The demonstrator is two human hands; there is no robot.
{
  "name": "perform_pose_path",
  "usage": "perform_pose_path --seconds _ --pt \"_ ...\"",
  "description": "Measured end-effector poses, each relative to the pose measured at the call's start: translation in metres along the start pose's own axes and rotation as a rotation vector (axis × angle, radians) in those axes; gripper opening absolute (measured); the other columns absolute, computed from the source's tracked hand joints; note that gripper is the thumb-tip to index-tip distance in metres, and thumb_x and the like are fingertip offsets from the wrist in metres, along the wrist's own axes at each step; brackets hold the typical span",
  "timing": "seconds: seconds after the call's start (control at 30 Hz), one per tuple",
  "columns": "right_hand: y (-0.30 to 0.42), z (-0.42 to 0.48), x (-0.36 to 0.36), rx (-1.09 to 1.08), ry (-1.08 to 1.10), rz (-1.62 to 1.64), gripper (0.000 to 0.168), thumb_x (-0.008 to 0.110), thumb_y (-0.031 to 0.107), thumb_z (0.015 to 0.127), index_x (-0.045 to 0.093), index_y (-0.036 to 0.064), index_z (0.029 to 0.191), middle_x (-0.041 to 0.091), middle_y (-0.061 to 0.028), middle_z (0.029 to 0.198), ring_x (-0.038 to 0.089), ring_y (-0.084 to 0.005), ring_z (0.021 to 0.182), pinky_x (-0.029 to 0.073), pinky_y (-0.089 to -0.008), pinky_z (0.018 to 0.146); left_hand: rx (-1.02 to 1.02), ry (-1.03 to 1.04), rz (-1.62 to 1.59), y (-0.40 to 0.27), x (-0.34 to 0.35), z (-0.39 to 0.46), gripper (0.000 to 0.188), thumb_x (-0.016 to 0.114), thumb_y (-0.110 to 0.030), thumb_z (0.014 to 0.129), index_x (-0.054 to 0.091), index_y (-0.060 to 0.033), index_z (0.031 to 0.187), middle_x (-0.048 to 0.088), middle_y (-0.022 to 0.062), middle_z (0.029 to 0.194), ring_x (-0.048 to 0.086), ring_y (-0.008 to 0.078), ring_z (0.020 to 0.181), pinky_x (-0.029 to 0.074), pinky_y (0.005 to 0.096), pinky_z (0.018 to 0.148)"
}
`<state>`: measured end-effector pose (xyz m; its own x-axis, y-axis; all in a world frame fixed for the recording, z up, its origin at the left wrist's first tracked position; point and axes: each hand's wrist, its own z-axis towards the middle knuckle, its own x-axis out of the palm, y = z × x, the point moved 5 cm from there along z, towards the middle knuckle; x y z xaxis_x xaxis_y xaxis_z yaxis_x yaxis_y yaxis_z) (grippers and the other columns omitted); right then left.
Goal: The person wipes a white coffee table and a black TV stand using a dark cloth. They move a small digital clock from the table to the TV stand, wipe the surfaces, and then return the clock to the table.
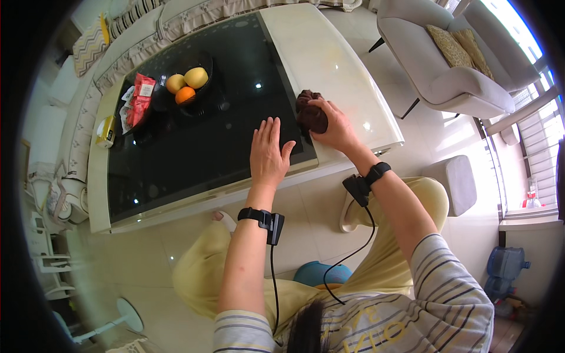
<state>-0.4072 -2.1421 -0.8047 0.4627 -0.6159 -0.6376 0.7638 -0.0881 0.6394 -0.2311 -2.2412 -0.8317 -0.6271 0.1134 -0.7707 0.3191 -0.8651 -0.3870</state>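
My right hand [336, 125] grips a dark brown, lumpy object [312, 115], perhaps a carved wooden ornament. It sits where the black glass panel [212, 141] meets the cream border [318, 39] of the coffee table. Part of it is hidden behind my fingers. Flat over the black glass, my left hand [267, 154] has its fingers straight and thumb spread, with nothing in it. Whether its palm touches the glass I cannot tell. Both wrists wear black straps with cabled devices.
Farther left on the glass, a black bowl [206, 84] holds two yellow fruits [185, 80] and an orange [185, 94]. Beside it lie red packets [140, 99] and a yellow pack [105, 132]. A grey armchair [423, 48] stands right; a blue basin [322, 272] is below me.
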Motion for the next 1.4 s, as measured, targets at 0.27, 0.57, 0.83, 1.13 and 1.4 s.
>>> perform_pose_path --seconds 0.27,0.57,0.83,1.13,1.4 --pt "-0.037 0.013 -0.026 0.172 -0.336 -0.085 0.063 0.080 0.009 0.070 0.057 0.014 0.129 0.063 -0.0167 0.121 0.062 -0.0390 0.112 0.053 -0.0441 0.095 0.002 -0.007 0.001 -0.002 0.001 0.001 0.065 0.047 -0.048 0.104 0.040 -0.0048 0.152 0.048 0.0213 0.150 0.045 0.0392 0.139 0.033 0.0491 0.118" --pt "-0.002 0.017 0.005 0.031 -0.058 0.044 0.064 0.081 0.009 0.068 0.058 0.014 0.128 0.062 -0.0153 0.119 0.062 -0.0370 0.114 0.053 -0.0435 0.096 -0.015 -0.005 -0.001 0.006 -0.002 -0.003 0.065 0.047 -0.048 0.104 0.041 -0.0062 0.152 0.048 0.0199 0.151 0.045 0.0388 0.140 0.032 0.0491 0.119" --pt "-0.063 0.033 -0.032 0.267 -0.375 -0.165 0.062 0.081 0.015 0.070 0.058 0.014 0.128 0.061 -0.0185 0.120 0.062 -0.0391 0.110 0.052 -0.0452 0.095 -0.006 -0.002 0.001 -0.001 0.003 0.002 0.064 0.048 -0.047 0.104 0.040 -0.0062 0.152 0.048 0.0195 0.151 0.044 0.0385 0.140 0.032 0.0490 0.119" --pt "-0.023 0.035 -0.007 0.031 -0.091 -0.014 0.063 0.080 0.012 0.071 0.058 0.014 0.130 0.063 -0.0146 0.118 0.063 -0.0368 0.112 0.052 -0.0434 0.096 -0.015 0.042 0.000 0.000 0.000 0.001 0.069 0.045 -0.051 0.104 0.039 -0.0026 0.152 0.047 0.0227 0.151 0.042 0.0393 0.141 0.031 0.0497 0.119" --pt "-0.063 0.042 -0.024 0.235 -0.310 -0.242 0.065 0.081 0.014 0.069 0.056 0.014 0.128 0.061 -0.0155 0.121 0.059 -0.0395 0.114 0.051 -0.0467 0.095 -0.013 0.050 0.003 -0.001 0.001 0.001 0.069 0.045 -0.052 0.104 0.038 -0.0035 0.153 0.047 0.0230 0.151 0.041 0.0396 0.142 0.030 0.0508 0.120"
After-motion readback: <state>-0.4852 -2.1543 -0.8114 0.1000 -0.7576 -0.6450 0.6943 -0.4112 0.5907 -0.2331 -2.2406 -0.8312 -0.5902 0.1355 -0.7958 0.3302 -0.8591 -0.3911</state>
